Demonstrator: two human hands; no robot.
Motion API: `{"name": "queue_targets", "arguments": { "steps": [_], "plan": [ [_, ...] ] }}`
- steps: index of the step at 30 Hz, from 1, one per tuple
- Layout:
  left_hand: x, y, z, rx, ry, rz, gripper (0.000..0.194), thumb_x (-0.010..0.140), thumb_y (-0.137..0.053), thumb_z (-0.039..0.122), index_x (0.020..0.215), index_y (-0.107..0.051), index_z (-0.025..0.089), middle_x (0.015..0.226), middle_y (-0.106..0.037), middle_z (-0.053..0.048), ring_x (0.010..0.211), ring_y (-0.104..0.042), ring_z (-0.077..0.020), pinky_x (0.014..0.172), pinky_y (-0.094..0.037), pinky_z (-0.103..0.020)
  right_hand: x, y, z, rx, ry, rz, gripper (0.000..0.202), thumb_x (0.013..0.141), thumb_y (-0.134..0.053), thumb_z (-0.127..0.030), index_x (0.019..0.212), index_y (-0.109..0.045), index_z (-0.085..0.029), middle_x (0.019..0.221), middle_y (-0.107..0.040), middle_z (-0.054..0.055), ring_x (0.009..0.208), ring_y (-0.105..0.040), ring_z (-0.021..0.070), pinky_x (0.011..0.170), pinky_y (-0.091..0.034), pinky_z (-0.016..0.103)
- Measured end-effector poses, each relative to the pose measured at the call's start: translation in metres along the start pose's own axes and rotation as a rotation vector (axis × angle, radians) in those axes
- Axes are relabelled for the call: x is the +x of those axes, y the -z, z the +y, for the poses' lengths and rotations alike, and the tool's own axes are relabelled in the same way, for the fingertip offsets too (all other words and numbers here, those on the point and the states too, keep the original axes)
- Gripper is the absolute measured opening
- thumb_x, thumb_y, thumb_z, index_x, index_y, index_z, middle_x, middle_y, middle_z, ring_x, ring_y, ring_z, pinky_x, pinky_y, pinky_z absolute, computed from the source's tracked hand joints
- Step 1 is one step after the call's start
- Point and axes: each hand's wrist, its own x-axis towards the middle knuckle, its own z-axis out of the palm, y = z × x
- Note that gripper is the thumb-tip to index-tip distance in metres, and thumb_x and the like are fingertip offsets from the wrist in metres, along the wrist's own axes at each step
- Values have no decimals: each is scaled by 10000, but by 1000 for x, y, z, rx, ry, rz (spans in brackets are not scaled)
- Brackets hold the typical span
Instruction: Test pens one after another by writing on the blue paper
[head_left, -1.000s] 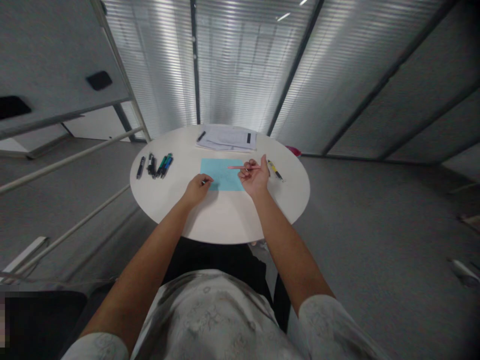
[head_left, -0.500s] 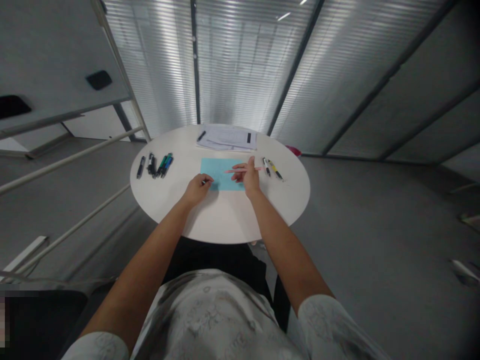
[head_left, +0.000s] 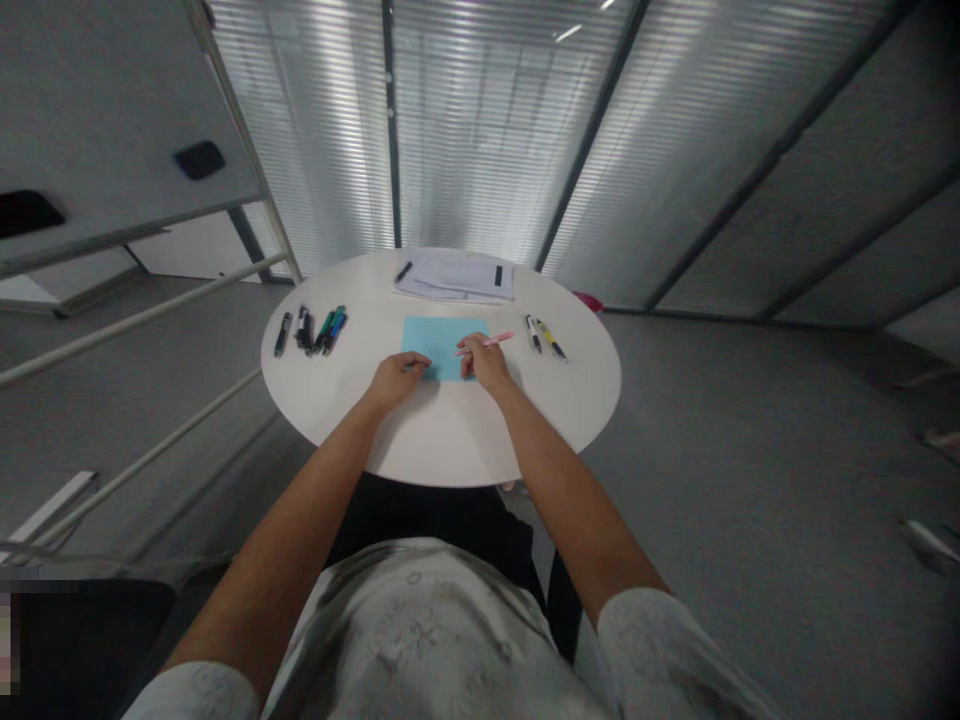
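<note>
My right hand point(head_left: 486, 364) is closed around a pink pen point(head_left: 501, 338), held slanting like for writing, its lower end over a light blue sheet of paper point(head_left: 442, 328). My left hand point(head_left: 396, 380) rests at the sheet's left lower edge with its fingers curled together. A small dark spot shows between those fingers, too small to name. The blue sheet lies flat on the round white table point(head_left: 450, 440), partly covered by both hands.
Several dark, green and blue pens point(head_left: 322, 330) lie at the table's left. Two pens, one white point(head_left: 533, 334) and one yellow and black point(head_left: 553, 341), lie to the right. A stack of papers point(head_left: 454, 275) is at the back, near blinds. A white rail point(head_left: 142, 312) runs along the left.
My right hand has come down toward the sheet and its fingers have closed in around the pink pen, which now slants instead of lying nearly level. My left hand has barely moved.
</note>
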Motion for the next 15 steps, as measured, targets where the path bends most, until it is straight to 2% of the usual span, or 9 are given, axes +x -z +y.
{"name": "queue_targets", "arguments": {
  "steps": [7,12,15],
  "plan": [
    [-3,1,6,-15,39,32,183,724,-570,190,775,-744,207,848,-726,-68,846,-649,-222,808,-492,-332,-5,2,-6,-37,9,-37,243,793,-426,-374,675,-550,-201,435,-515,-35,358,-464,93,390,-308,201],
    [-7,1,12,62,6,88,209,768,-535,207,790,-743,196,817,-720,-68,812,-649,-217,815,-485,-337,-7,3,-12,5,-61,19,284,814,-432,-452,740,-564,-212,432,-515,-48,322,-454,98,356,-302,203],
    [-9,2,15,91,3,88,210,766,-536,211,781,-744,197,823,-725,-61,813,-651,-221,817,-485,-341,-7,4,-10,-58,-3,37,253,796,-494,-431,691,-571,-214,424,-484,-60,332,-427,87,373,-305,202]
  ]
}}
